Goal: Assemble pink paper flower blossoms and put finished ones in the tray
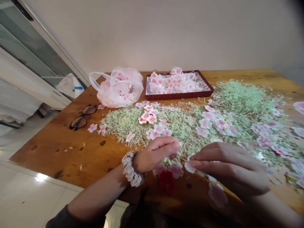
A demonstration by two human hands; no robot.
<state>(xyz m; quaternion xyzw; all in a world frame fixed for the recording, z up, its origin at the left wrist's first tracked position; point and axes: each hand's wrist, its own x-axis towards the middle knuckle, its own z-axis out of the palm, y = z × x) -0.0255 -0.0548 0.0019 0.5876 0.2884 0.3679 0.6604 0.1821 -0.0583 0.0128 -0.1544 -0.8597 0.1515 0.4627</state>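
Head view: we look down on a wooden table (45,158), working from its left side across. Near the left edge we see black-framed glasses (82,117) lying with the arms toward the bag, and just to their right, two loose pink-and-white artificial blossoms (92,127). Behind these sits a translucent plastic bag (135,80) with blossoms showing through it.

Our left hand (156,153) reaches in from the lower left with a patterned scrunchie (131,169) around the wrist. Its fingers are curled together, and we cannot tell whether they pinch anything. Just below it lie more blossoms and a red flower (167,181).

Pale green shredded filler (125,125) spreads across the middle of the table and on to the right, with blossoms scattered over it. Beyond it stands a dark red tray (178,96) heaped with more blossoms.

Our right hand (228,167) is at the lower right, its fingers lying close together. Their tips press on a pale blossom (190,167), which sits at the hand's left end, just beside the red flower. The thumb is hidden, so we see only part of the grip.
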